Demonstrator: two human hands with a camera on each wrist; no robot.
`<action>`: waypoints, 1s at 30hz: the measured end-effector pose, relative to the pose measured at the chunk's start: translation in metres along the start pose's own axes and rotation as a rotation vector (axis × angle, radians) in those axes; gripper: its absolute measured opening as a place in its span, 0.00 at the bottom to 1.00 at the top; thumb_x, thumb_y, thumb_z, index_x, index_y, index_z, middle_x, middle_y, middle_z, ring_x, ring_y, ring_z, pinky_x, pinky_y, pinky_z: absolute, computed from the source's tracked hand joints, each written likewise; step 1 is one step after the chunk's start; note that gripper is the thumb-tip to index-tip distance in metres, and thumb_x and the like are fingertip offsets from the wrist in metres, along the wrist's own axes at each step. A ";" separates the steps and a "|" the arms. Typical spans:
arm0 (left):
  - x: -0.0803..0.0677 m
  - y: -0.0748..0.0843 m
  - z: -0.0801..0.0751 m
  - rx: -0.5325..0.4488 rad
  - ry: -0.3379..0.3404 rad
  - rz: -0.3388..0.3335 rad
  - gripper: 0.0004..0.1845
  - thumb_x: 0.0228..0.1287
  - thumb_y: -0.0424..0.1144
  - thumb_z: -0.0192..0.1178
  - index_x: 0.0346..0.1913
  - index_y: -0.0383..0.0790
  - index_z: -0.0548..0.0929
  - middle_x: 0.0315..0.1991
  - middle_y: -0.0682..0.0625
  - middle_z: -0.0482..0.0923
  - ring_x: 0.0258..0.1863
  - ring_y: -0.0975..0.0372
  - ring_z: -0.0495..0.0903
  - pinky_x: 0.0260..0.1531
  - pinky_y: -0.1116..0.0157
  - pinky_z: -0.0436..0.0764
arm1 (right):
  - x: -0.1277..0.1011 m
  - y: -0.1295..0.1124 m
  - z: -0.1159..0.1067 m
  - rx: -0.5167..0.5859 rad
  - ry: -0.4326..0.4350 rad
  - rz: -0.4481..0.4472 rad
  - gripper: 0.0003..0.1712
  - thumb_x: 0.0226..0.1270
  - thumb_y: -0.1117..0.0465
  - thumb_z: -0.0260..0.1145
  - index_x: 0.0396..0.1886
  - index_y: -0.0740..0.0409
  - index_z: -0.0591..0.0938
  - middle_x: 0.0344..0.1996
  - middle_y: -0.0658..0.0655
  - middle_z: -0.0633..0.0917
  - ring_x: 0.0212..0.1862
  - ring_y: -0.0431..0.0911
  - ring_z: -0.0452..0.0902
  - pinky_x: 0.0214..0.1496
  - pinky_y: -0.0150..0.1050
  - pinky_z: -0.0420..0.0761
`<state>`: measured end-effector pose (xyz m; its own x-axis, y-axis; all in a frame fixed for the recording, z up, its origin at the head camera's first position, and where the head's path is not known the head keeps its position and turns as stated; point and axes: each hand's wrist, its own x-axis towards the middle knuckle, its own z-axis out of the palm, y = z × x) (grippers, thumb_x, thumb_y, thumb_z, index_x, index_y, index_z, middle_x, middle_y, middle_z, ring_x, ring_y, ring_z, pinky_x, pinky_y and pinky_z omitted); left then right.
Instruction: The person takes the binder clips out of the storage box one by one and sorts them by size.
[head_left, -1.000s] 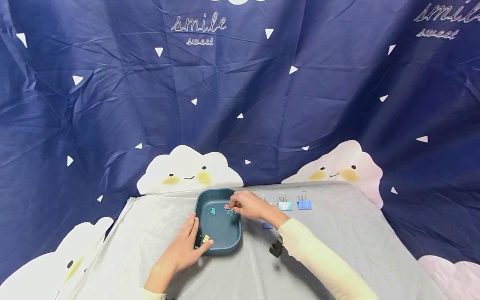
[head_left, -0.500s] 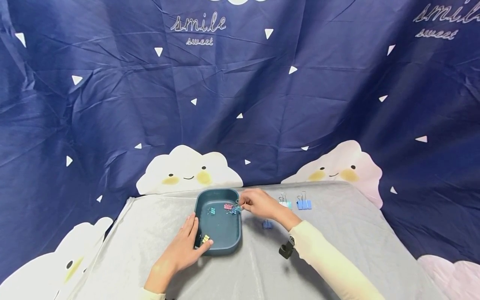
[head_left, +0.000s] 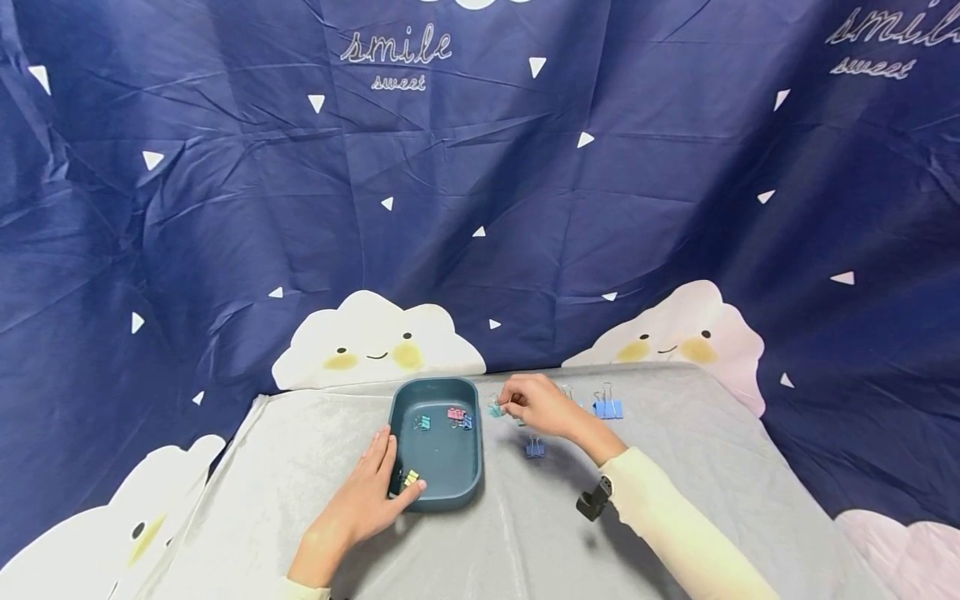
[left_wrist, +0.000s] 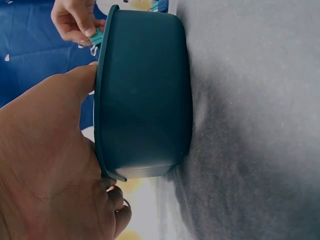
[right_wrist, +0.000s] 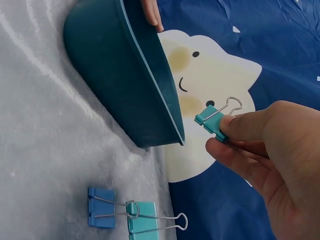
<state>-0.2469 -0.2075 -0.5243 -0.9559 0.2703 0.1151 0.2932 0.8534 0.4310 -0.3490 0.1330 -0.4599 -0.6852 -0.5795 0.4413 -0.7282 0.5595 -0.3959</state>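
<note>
My right hand [head_left: 542, 406] pinches a small teal binder clip [right_wrist: 210, 118] between thumb and fingers, just right of the dark teal box [head_left: 438, 505]. Its wire handles stick up in the right wrist view. My left hand [head_left: 360, 492] rests at the box's near left corner, thumb on the near rim and fingers along the left rim. Inside the box lie a teal clip [head_left: 424, 423], a pink clip [head_left: 455, 413], a blue clip [head_left: 467, 422] and a yellow clip [head_left: 412, 477], partly beside the left thumb.
On the grey cloth [head_left: 510, 533] right of the box stand a small blue clip [head_left: 535, 447] and a large blue clip [head_left: 608, 408]. A teal clip [right_wrist: 144, 220] is partly hidden by the right hand in the head view. A blue curtain [head_left: 480, 183] hangs behind.
The right hand has moved right, from inside the box to over the cloth, bringing the teal clip out. The blue clip beside the pink one now shows fully. The left hand stays put.
</note>
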 end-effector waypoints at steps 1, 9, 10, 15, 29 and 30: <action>0.000 0.000 0.000 -0.001 -0.001 -0.001 0.56 0.73 0.70 0.57 0.84 0.28 0.55 0.87 0.35 0.44 0.87 0.42 0.47 0.85 0.42 0.56 | -0.001 0.000 -0.001 0.003 0.003 0.006 0.04 0.69 0.68 0.75 0.35 0.55 0.89 0.36 0.50 0.91 0.37 0.36 0.85 0.44 0.33 0.88; 0.000 0.000 0.001 -0.008 -0.002 -0.008 0.56 0.72 0.71 0.57 0.84 0.29 0.55 0.88 0.36 0.45 0.87 0.42 0.47 0.84 0.42 0.56 | -0.013 0.005 -0.011 -0.003 0.030 0.031 0.04 0.70 0.66 0.74 0.35 0.54 0.89 0.35 0.51 0.91 0.37 0.37 0.86 0.45 0.34 0.88; -0.001 0.000 0.000 -0.010 -0.004 -0.010 0.56 0.72 0.71 0.57 0.84 0.29 0.55 0.88 0.36 0.45 0.87 0.42 0.47 0.84 0.42 0.56 | -0.015 0.005 -0.012 -0.004 0.032 0.034 0.04 0.69 0.66 0.74 0.35 0.53 0.89 0.36 0.51 0.91 0.38 0.37 0.86 0.45 0.34 0.88; -0.001 0.001 0.000 -0.017 -0.008 -0.011 0.57 0.72 0.72 0.57 0.84 0.29 0.55 0.88 0.36 0.44 0.87 0.42 0.46 0.85 0.42 0.56 | -0.025 0.008 -0.018 0.023 0.039 0.071 0.04 0.69 0.67 0.75 0.35 0.54 0.89 0.36 0.51 0.91 0.38 0.38 0.87 0.45 0.35 0.89; 0.000 -0.002 0.002 0.000 -0.011 0.000 0.56 0.73 0.71 0.56 0.84 0.29 0.54 0.88 0.36 0.43 0.87 0.42 0.45 0.85 0.41 0.54 | -0.057 0.022 -0.032 0.071 0.044 0.206 0.04 0.68 0.67 0.74 0.36 0.53 0.89 0.36 0.52 0.91 0.37 0.36 0.85 0.44 0.33 0.89; 0.000 -0.002 0.001 -0.001 -0.010 0.000 0.57 0.73 0.71 0.56 0.84 0.29 0.54 0.88 0.36 0.43 0.87 0.42 0.46 0.85 0.41 0.54 | -0.059 0.023 -0.033 0.072 0.049 0.211 0.05 0.68 0.67 0.74 0.35 0.53 0.89 0.36 0.52 0.91 0.37 0.36 0.85 0.44 0.33 0.89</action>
<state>-0.2476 -0.2086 -0.5263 -0.9556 0.2749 0.1062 0.2934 0.8531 0.4315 -0.3251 0.1997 -0.4684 -0.8221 -0.4234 0.3807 -0.5693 0.6205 -0.5394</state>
